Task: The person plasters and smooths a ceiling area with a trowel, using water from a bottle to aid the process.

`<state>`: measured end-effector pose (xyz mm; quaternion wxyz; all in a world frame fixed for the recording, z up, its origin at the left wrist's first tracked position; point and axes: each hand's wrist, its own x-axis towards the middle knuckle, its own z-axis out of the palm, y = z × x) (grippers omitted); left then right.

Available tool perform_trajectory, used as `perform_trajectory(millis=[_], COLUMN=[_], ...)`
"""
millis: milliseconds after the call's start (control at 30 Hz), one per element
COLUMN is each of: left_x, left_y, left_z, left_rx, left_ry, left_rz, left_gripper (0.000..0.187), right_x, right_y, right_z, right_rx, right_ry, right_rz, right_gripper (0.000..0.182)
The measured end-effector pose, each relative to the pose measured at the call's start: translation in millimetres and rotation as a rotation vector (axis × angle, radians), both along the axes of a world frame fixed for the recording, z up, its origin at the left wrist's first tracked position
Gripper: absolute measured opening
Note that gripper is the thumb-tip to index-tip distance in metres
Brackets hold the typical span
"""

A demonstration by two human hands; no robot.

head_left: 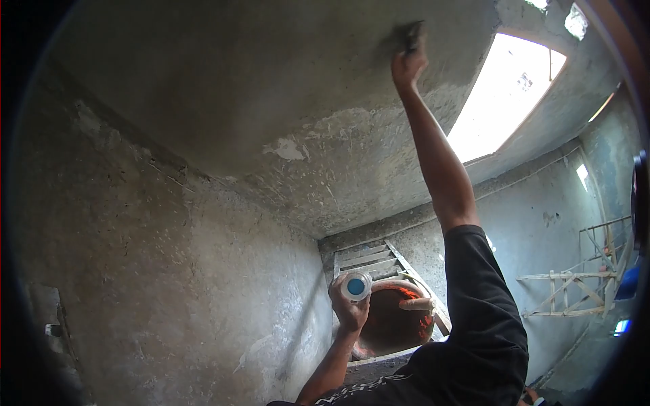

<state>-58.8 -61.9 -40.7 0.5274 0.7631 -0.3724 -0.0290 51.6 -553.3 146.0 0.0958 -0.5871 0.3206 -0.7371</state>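
My right hand (410, 66) is raised high at the end of a stretched arm, its fingers closed round a dark hand tool (409, 37). This tool is against the grey plastered wall (325, 74), and blur hides its exact kind. Lower down, my left hand (349, 310) grips a clear plastic container (356, 287) whose round inside looks blue. Just right of that hand is a tub (391, 321) with orange marks round its rim. A pale stick-like piece (416, 304) lies across the tub's right edge.
A wooden ladder (365, 256) stands behind the tub in the corner. At the upper right is a bright window opening (508, 95). A wooden frame like scaffolding (572, 294) stands on the right. The left wall (176, 271) is rough and patchy.
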Motion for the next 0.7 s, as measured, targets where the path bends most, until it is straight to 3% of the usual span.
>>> perform_trajectory(millis=[33,133,200,267,300,367,400,467,600,700], left_x=[-0.4,1.6,0.3,0.8,1.1,-0.4,0.0,0.0,-0.1,0.3], left_y=[0.8,0.2,0.3,-3.1,-3.1,-2.5,-1.3,2.8,3.0,0.6], left_z=[-3.3,-3.6,2.4,11.0,10.9,9.6,5.2,-5.8,-4.9,1.0], left_rx=[-0.02,-0.031,-0.016,-0.01,-0.009,0.001,-0.001,-0.012,-0.035,-0.036], left_ry=[-0.011,0.005,0.039,-0.114,-0.115,-0.065,-0.063,0.021,0.046,0.052], left_rz=[-0.004,-0.005,-0.008,0.016,0.015,0.034,0.037,0.002,-0.012,-0.027], left_gripper=[0.061,0.062,0.062,0.057,0.057,0.057,0.057,0.064,0.064,0.062], right_x=[8.2,36.9,46.3,35.7,31.5,24.7,21.4,6.2,-12.1,-9.5], right_y=[2.1,12.5,35.6,79.2,91.6,110.5,112.6,110.5,54.4,-5.1], right_z=[-6.4,-40.8,-69.2,-68.6,-73.3,-76.0,-71.5,-60.0,-18.7,-0.7], right_rx=[-0.014,0.008,-0.004,0.015,0.016,0.333,0.331,0.574,0.402,0.15], right_ry=[0.126,0.163,0.284,0.371,0.37,0.253,0.257,-0.164,-0.41,-0.312], right_rz=[0.003,0.147,0.298,0.577,0.576,0.871,0.874,0.993,0.441,0.144], right_gripper=[0.068,0.079,0.074,0.057,0.057,0.044,0.044,0.037,0.024,0.024])
